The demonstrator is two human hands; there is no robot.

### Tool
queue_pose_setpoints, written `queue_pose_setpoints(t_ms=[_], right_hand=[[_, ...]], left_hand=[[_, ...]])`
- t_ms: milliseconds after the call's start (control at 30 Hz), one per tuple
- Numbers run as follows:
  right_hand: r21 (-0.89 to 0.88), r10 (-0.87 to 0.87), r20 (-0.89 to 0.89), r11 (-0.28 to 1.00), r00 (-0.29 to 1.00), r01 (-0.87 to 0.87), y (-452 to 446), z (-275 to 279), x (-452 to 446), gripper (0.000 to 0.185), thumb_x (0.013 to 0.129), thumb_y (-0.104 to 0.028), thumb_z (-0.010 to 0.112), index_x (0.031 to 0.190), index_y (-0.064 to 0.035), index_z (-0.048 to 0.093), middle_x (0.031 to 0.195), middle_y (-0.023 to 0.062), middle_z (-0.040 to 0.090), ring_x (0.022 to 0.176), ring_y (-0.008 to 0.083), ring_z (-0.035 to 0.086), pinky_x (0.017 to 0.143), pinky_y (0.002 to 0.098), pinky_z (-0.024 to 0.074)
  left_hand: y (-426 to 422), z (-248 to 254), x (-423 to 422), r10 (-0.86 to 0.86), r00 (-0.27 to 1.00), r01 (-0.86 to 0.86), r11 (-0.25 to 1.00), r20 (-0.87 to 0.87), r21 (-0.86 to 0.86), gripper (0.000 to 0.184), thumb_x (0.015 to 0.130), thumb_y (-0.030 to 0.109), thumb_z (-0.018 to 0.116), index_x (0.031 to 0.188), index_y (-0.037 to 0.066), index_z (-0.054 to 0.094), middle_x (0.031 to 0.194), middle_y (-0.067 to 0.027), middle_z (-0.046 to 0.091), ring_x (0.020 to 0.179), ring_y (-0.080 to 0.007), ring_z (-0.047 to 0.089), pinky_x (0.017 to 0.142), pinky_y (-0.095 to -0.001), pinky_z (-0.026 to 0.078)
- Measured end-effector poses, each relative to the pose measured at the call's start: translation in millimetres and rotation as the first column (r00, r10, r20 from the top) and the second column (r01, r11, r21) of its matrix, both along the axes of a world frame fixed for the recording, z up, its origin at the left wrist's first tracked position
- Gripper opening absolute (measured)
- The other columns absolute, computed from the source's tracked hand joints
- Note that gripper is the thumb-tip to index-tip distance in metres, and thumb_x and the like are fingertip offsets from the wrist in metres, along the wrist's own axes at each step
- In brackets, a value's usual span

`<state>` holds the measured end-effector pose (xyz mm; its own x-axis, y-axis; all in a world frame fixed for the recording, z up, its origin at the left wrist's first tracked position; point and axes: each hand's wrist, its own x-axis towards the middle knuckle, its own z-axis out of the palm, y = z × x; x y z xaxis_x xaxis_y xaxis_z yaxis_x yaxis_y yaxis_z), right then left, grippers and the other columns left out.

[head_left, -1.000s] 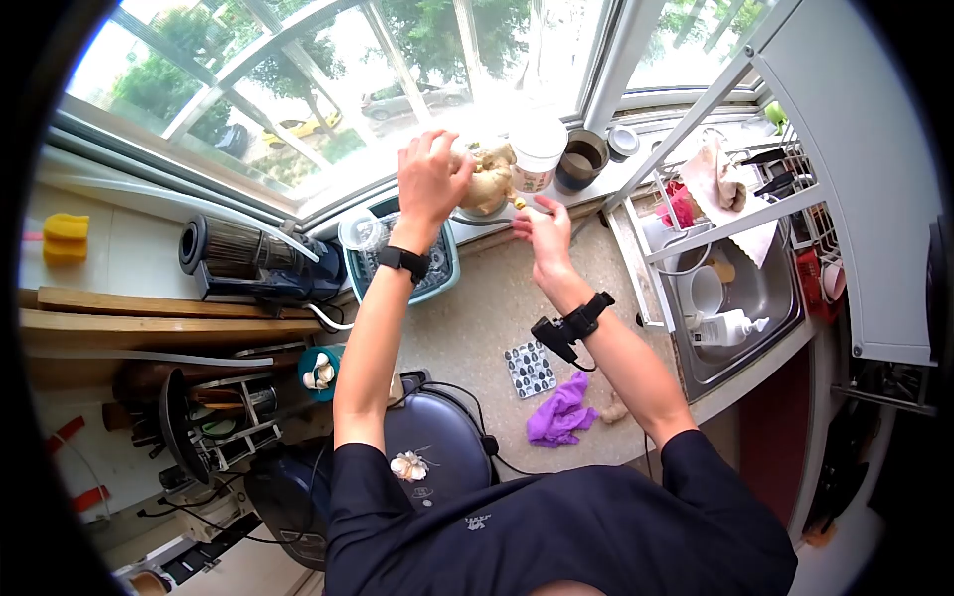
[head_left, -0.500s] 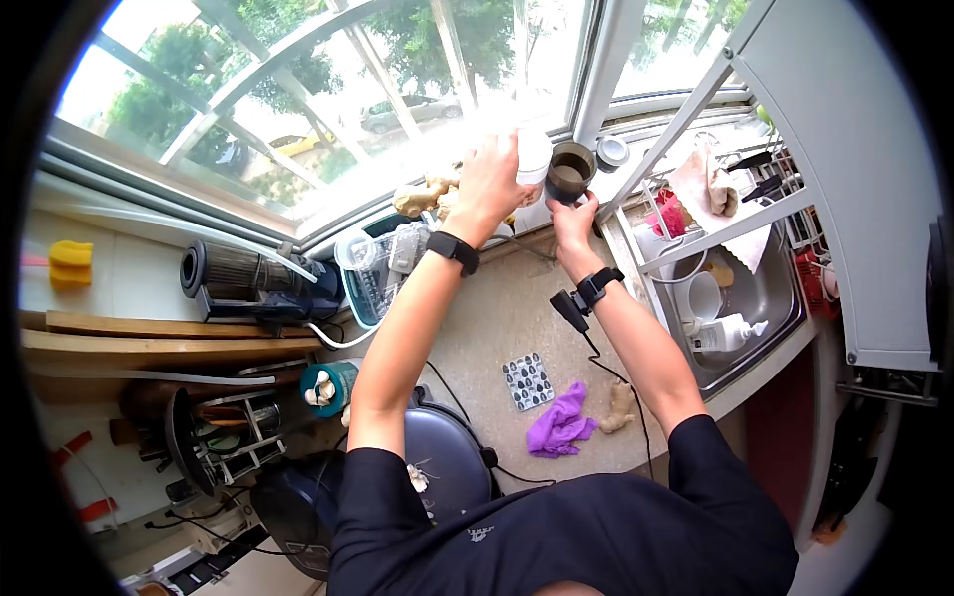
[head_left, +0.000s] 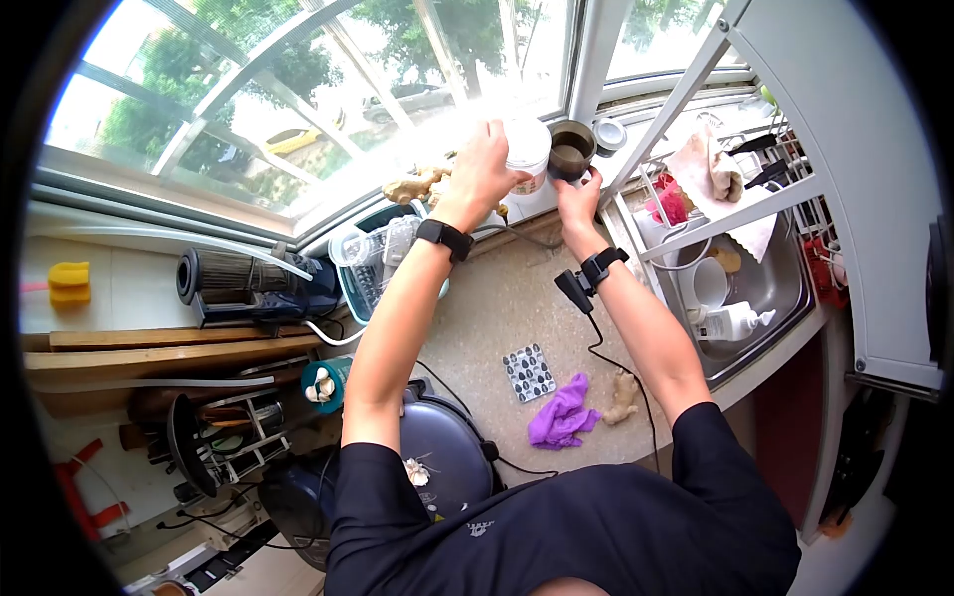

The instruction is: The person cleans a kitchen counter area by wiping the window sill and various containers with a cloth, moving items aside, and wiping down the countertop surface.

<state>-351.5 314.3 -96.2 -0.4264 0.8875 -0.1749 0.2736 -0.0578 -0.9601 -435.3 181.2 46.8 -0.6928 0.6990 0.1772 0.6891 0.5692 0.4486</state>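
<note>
By the window, my left hand (head_left: 481,177) grips the left side of a white plastic tub (head_left: 528,149), thumb in front and fingers near the rim. Some of those fingers are lost in glare. Just right of the tub, my right hand (head_left: 576,202) has its thumb and fingers around the lower part of a dark see-through cup (head_left: 572,149). The two vessels stand side by side, very close together. Ginger pieces (head_left: 415,185) lie left of the tub, partly behind my left hand. A round grey-white lid (head_left: 609,135) rests right of the cup.
A blister pack (head_left: 529,372), a purple cloth (head_left: 564,413) and a ginger root (head_left: 622,397) lie on the counter. The sink (head_left: 785,308) holds a white bottle (head_left: 733,322). Left are a basket of containers (head_left: 373,256) and a teal garlic pot (head_left: 326,383). A cable crosses near my right forearm.
The view has shifted slightly. My left fingers have drawn back a little from the tub's rim, so more of the tub shows. My right hand stays at the cup.
</note>
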Motion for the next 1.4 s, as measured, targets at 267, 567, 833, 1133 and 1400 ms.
queue_pose_setpoints(t_ms=[267, 567, 833, 1133, 1400], right_hand=[[-0.202, 0.025, 0.017, 0.979, 1.0, -0.022, 6, -24, -3, 0.084, 0.077, -0.001, 0.067, 0.148, 0.002, 0.021, 0.117, 0.022, 0.057, 0.103, 0.0278, 0.063, 0.081, 0.0348, 0.052], [-0.609, 0.081, -0.544, 0.647, 0.835, -0.459, -21, 153, 100, 0.052, 0.088, 0.001, 0.054, 0.136, 0.0052, 0.034, 0.104, 0.0149, 0.058, 0.096, 0.0305, 0.065, 0.083, 0.0391, 0.0523], [-0.462, -0.016, -0.676, 0.789, 0.737, -0.406, -51, 275, 337, 0.05, 0.089, -0.006, 0.056, 0.136, 0.0017, 0.042, 0.122, 0.0165, 0.055, 0.094, 0.0194, 0.058, 0.088, 0.0322, 0.0467], [-0.28, -0.161, -0.514, 0.96, 0.843, 0.012, -45, 218, 473, 0.031, 0.09, -0.004, 0.055, 0.121, -0.0013, 0.056, 0.108, 0.0061, 0.06, 0.087, 0.012, 0.053, 0.085, 0.0272, 0.044], [-0.282, -0.304, -0.452, 0.941, 0.838, 0.189, -36, 181, 525, 0.023, 0.091, -0.004, 0.055, 0.113, -0.0034, 0.06, 0.102, 0.0033, 0.059, 0.087, 0.0109, 0.052, 0.082, 0.026, 0.044]], left_hand=[[-6, 8, 3, -0.006, 0.997, 0.001, 0.998, -0.082, -0.067, 0.101, 0.064, 0.042, 0.089, 0.138, -0.006, 0.039, 0.121, -0.0278, 0.057, 0.11, -0.0429, 0.059, 0.092, -0.0464, 0.05], [-41, 72, 93, -0.055, 0.962, 0.08, 0.993, -0.266, 0.086, 0.065, 0.078, 0.037, 0.079, 0.125, -0.001, 0.057, 0.11, -0.0237, 0.063, 0.103, -0.037, 0.062, 0.089, -0.0433, 0.048], [-50, 26, 258, -0.368, 0.825, 0.468, 0.871, 0.429, -0.153, 0.033, 0.085, 0.036, 0.07, 0.095, 0.005, 0.068, 0.08, -0.0132, 0.07, 0.08, -0.0295, 0.068, 0.07, -0.0414, 0.053], [-9, -146, 405, -0.504, 0.767, 0.613, 0.759, 0.398, -0.219, 0.086, 0.068, 0.048, 0.083, 0.13, 0.001, 0.046, 0.106, -0.024, 0.061, 0.099, -0.0414, 0.062, 0.085, -0.0471, 0.051], [-4, -209, 433, -0.491, 0.814, 0.568, 0.785, 0.31, -0.247, 0.064, 0.068, 0.036, 0.082, 0.116, 0.003, 0.055, 0.103, -0.0183, 0.066, 0.099, -0.0364, 0.063, 0.086, -0.0465, 0.049]])
